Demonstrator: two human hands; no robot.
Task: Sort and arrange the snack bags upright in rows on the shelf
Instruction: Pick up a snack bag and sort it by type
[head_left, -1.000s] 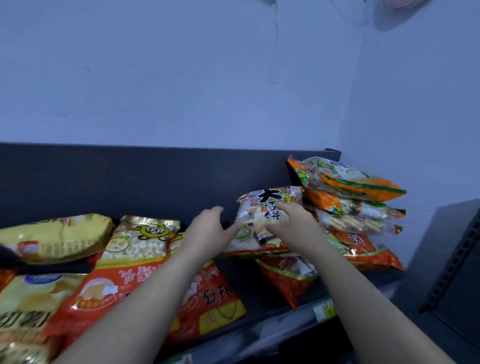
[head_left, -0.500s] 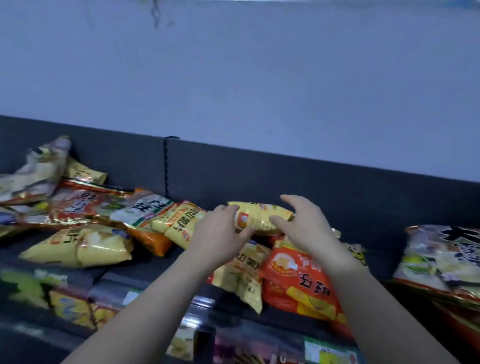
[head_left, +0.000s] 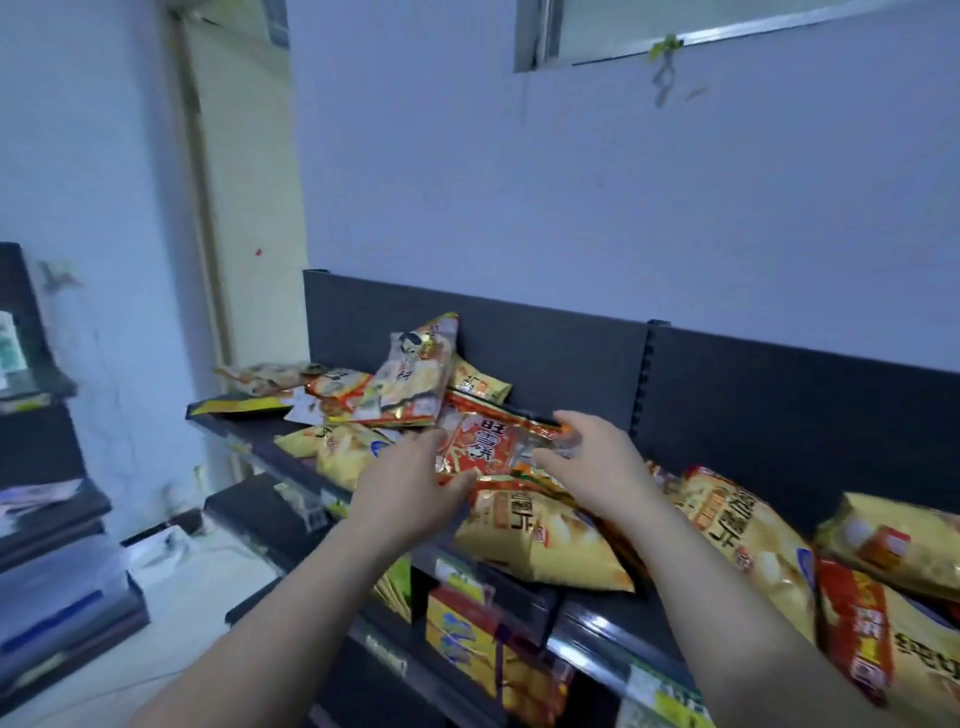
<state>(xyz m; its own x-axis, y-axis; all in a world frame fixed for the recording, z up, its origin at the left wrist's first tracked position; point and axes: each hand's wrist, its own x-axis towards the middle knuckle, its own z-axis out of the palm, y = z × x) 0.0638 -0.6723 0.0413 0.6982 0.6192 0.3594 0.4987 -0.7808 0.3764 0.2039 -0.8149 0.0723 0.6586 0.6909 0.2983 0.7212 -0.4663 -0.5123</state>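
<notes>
A red snack bag (head_left: 488, 447) with white characters sits between both hands above the dark shelf (head_left: 249, 427). My left hand (head_left: 410, 486) grips its lower left edge, thumb on the front. My right hand (head_left: 587, 462) holds its right end, fingers curled over the clear foil. Under it lies a yellow bag (head_left: 540, 540) flat on the shelf. A pale bag with a cartoon figure (head_left: 415, 379) leans half upright against the back panel. Other yellow and red bags (head_left: 753, 540) lie jumbled to the right.
The dark back panel (head_left: 545, 353) runs behind the bags. Flat bags (head_left: 270, 379) crowd the shelf's left end. Lower shelves (head_left: 467, 623) hold more packets. Another dark rack (head_left: 47, 519) stands at the far left, with pale floor (head_left: 171, 597) between.
The view has swung left along the shelf. Both hands left the black-lettered bag at the right, passed a yellow bag, and now hold the red bag.
</notes>
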